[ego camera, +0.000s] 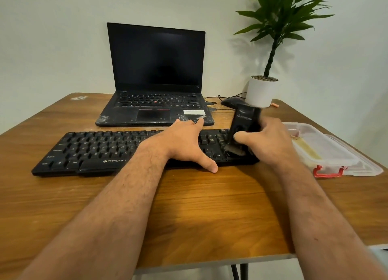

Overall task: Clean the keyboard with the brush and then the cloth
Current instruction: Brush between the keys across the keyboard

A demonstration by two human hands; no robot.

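Note:
A black Zebronics keyboard (94,151) lies across the wooden table (189,206). My left hand (184,143) rests flat on its middle-right part, fingers spread, thumb over the front edge. My right hand (266,141) grips a black brush (244,128) held upright. Its bristle end touches the keys at the keyboard's right end, near the arrow keys. No cloth is visible.
An open black laptop (155,78) stands behind the keyboard. A black mouse (231,102) with cable and a potted plant in a white pot (260,93) sit at the back right. A clear plastic box (327,151) with a red latch lies right of the keyboard.

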